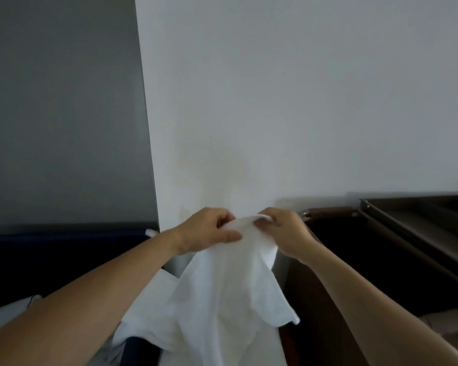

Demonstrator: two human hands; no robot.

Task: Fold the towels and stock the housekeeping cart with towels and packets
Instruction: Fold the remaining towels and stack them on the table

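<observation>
From the head view, the left hand [209, 231] and right hand [283, 231] each pinch the top edge of a white towel [222, 299], which hangs in front of the wall [275, 101]. Folding looks just begun. Next, the hands likely need to find the corners and spread them apart.

Brown cart [299, 289] at right, pale bundle [446, 322] inside; white cloth [8, 310] on navy surface [50, 257] at left.

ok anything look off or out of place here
Nothing spilled or damaged. The white towel hangs bunched and uneven, pinched at its top by the left hand and right hand, not yet folded. The wall has a faint yellowish stain just above them.
</observation>
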